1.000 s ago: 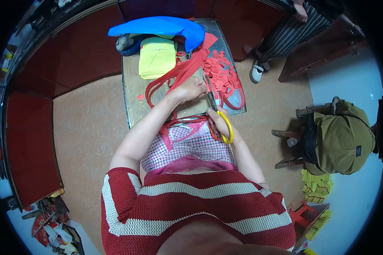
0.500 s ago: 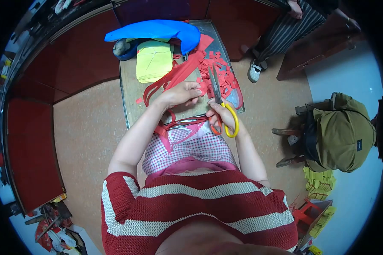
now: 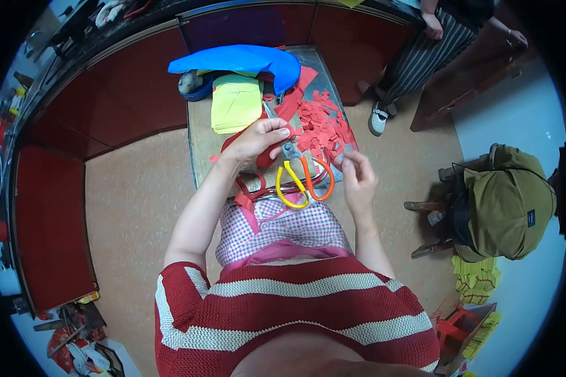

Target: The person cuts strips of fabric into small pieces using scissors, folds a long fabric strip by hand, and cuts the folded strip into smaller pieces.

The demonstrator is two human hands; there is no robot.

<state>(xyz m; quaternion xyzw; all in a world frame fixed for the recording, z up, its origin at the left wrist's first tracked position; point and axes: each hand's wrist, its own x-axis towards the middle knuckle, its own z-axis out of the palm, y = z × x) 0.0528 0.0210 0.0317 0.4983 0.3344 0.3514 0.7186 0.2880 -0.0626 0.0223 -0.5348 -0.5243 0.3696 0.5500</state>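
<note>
My left hand (image 3: 256, 142) is closed around a folded red strip (image 3: 268, 157), which shows below its fingers. Scissors (image 3: 290, 151) with one yellow and one orange handle lie partly beneath that hand. Their blades point up and left, and the handles reach over the table's near edge. To the right of the scissors, my right hand (image 3: 357, 179) has its thumb and fingertips together by the table edge; what they pinch, if anything, is too small to tell. Several small cut red pieces (image 3: 322, 122) lie heaped just beyond it.
On the table (image 3: 199, 141) are a stack of yellow paper (image 3: 236, 107), a blue plastic bag (image 3: 239, 60) and a dark blue bowl (image 3: 195, 87). A person in striped trousers (image 3: 421, 60) stands at the back right. An olive backpack (image 3: 509, 201) sits to the right.
The scissors have left my right hand and now lie at my left hand, blades turned up and left. My right hand has moved right. The view has shifted slightly.
</note>
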